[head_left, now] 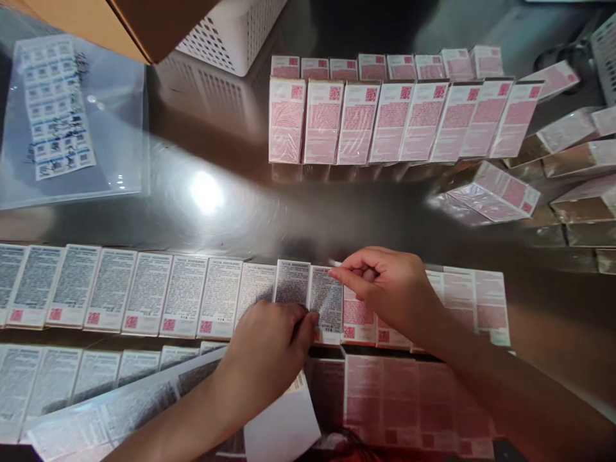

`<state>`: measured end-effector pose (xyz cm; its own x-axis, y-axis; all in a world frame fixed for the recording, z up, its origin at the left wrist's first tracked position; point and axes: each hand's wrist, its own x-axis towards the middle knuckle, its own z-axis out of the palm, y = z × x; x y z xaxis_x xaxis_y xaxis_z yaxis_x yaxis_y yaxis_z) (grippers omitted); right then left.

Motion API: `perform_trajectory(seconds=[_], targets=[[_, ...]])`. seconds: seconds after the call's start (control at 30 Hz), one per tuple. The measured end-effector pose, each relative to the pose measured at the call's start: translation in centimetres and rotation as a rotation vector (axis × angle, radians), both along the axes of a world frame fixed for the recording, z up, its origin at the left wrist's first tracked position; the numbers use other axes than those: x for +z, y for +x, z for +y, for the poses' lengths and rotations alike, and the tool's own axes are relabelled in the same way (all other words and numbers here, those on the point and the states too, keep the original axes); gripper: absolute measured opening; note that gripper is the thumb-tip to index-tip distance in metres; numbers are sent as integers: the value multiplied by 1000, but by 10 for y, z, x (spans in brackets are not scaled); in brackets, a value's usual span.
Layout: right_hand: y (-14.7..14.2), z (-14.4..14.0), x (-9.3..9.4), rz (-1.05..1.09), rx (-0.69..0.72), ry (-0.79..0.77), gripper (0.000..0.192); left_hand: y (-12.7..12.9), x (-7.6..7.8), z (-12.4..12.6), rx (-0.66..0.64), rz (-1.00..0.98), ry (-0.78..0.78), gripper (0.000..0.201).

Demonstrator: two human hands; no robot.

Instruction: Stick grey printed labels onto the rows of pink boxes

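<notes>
My right hand (385,282) pinches thumb and forefinger at the top corner of a black-printed sticker (326,298), which lies on a small box in the near row. A small white edge shows at those fingertips. My left hand (272,333) is closed beside it, its thumb touching the sticker's lower left part. A sheet of stickers (139,404) passes beneath my left wrist and appears held in that hand; its gripped part is hidden. Leftward, the boxes (185,295) bear black-printed stickers. Rightward, pink-printed boxes (489,301) run partly under my right forearm.
Two rows of wrapped pink-printed boxes (356,122) stand farther back, with more boxes (495,192) piled at right. A plastic sleeve (120,154) with a code-sticker sheet (55,109), a cardboard box (158,25) and a white basket (235,38) lie at back left.
</notes>
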<state>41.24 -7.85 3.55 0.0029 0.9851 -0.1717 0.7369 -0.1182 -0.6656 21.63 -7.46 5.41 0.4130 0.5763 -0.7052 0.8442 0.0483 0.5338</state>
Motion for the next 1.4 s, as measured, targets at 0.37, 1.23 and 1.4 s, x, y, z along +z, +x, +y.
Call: perform_trajectory(seconds=[0.37, 1.23, 1.4], targets=[[0, -2, -2, -17, 16, 37, 17, 2, 0, 1, -11, 13, -3, 43], [-1, -5, -6, 60, -12, 53, 18, 1, 0, 1, -7, 46, -26, 43], [3, -6, -7, 98, -46, 73, 23, 1, 0, 1, -7, 40, -27, 45]])
